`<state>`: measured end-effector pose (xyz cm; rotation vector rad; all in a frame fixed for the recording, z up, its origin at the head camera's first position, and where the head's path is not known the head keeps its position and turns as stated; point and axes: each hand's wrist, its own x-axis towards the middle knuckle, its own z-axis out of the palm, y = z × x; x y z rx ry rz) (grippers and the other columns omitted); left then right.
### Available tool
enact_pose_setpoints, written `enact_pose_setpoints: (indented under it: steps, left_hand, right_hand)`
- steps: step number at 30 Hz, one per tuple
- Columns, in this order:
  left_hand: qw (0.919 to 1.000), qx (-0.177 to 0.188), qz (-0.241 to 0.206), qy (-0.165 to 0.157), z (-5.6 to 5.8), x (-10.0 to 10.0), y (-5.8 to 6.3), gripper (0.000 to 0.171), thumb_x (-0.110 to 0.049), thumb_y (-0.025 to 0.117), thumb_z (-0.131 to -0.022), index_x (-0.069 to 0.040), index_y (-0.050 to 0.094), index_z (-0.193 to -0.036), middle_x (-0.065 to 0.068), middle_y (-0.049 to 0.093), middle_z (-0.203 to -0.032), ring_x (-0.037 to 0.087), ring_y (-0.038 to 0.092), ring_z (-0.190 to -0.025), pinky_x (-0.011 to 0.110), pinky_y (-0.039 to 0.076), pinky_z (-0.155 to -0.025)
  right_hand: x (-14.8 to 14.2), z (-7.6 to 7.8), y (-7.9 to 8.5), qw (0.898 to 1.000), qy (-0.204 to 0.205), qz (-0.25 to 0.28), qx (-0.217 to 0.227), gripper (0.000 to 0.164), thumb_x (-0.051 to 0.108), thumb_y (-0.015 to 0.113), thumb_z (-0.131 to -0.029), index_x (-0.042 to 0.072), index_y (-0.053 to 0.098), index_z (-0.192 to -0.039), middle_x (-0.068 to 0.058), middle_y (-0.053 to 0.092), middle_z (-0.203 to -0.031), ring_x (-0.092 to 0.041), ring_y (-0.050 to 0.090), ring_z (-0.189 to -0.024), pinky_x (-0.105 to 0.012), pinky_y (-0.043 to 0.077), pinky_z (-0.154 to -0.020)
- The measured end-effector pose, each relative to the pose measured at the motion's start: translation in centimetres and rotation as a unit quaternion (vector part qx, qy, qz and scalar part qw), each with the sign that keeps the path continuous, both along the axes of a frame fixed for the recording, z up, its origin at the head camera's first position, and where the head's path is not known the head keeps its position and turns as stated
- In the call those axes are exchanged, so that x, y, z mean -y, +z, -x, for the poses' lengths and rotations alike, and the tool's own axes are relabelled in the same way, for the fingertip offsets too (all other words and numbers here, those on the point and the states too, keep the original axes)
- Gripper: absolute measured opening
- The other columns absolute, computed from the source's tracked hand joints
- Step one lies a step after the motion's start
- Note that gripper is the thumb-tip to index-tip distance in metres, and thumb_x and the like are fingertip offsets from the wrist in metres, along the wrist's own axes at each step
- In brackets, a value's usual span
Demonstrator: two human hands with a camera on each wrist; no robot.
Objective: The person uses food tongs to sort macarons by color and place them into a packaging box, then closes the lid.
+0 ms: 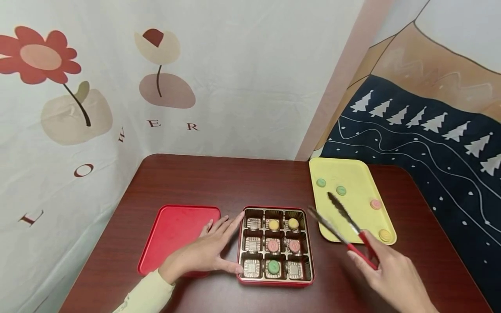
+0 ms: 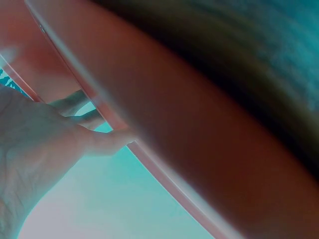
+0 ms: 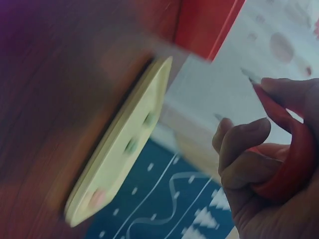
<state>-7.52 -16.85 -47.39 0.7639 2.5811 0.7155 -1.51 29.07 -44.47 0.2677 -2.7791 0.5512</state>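
The table point(image 1: 188, 182) bears, on my right, the yellow tray point(image 1: 340, 169), and on my left the red lid point(image 1: 172, 234), lying off the box. The box point(image 1: 274, 281) sits between them, uncovered, showing nine compartments. My left hand point(image 1: 213, 250) is spread along its left side, index finger and thumb touching its two corners, gripping nothing. My right hand point(image 1: 395, 269) is curled round the tongs point(image 1: 346, 214), whose tips stand apart near the tray's left edge with nothing between them. I count five compartments filled: two yellow pieces point(image 1: 274, 224) in the far row, two pink pieces point(image 1: 273, 246) in the middle, one green piece point(image 1: 273, 267) nearest me. Four have none: the whole left column and the near right one. The tray holds four more: two green discs point(image 1: 341, 190), one pink disc point(image 1: 375, 204), one yellow disc point(image 1: 385, 235). By my reckoning, the box is just over half filled.
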Motion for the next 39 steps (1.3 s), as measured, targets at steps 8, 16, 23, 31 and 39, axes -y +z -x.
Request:
enact_pose_setpoints:
  steps: [8,16,23,31,39]
  left_hand:
    - [1.0000,-0.004,-0.001,0.000,0.1,-0.1,0.0,0.136,-0.074,0.083,-0.083,-0.028,-0.003,-0.177,0.018,0.031,-0.175,0.050,0.021,-0.161,0.078,0.011,-0.123]
    - [1.0000,0.001,-0.002,0.001,0.0,-0.2,0.0,0.135,-0.075,0.082,-0.084,-0.029,-0.003,-0.177,0.020,0.031,-0.174,0.050,0.019,-0.161,0.077,0.009,-0.123]
    - [1.0000,-0.003,-0.001,0.001,0.0,-0.1,-0.1,0.135,-0.075,0.082,-0.083,-0.028,-0.003,-0.177,0.020,0.031,-0.174,0.050,0.020,-0.161,0.078,0.011,-0.123]
    - [1.0000,-0.004,-0.002,-0.003,-0.1,0.0,-0.2,0.135,-0.075,0.082,-0.084,-0.028,-0.004,-0.177,0.018,0.030,-0.175,0.050,0.020,-0.161,0.078,0.011,-0.123]
    - [1.0000,-0.005,-0.001,-0.005,0.0,-0.1,-0.2,0.135,-0.075,0.081,-0.084,-0.028,-0.004,-0.177,0.018,0.030,-0.175,0.050,0.020,-0.161,0.078,0.011,-0.123]
  right_hand:
    - [-5.4,1.5,-1.1,0.996,-0.088,-0.009,0.026,0.062,0.033,0.088,-0.092,-0.007,0.065,-0.133,-0.018,0.066,-0.077,-0.038,0.061,-0.063,-0.061,0.046,-0.053]
    - [-9.1,2.5,-2.0,0.983,-0.136,-0.031,0.118,0.069,0.047,0.073,-0.104,-0.012,0.057,-0.134,-0.009,0.059,-0.068,-0.043,0.062,-0.067,-0.066,0.048,-0.056]
    - [-10.3,3.0,-2.6,0.977,-0.148,-0.033,0.148,0.076,0.051,0.070,-0.105,-0.017,0.055,-0.136,-0.024,0.068,-0.079,-0.060,0.065,-0.080,-0.070,0.049,-0.059]
    - [-10.7,3.0,-2.8,0.970,-0.154,-0.036,0.186,0.083,0.056,0.066,-0.106,-0.021,0.053,-0.136,-0.031,0.068,-0.084,-0.064,0.064,-0.088,-0.071,0.050,-0.063]
    - [-10.8,2.9,-3.0,0.972,-0.153,-0.035,0.173,0.079,0.052,0.068,-0.106,-0.020,0.055,-0.136,-0.036,0.066,-0.085,-0.060,0.065,-0.080,-0.068,0.050,-0.060]
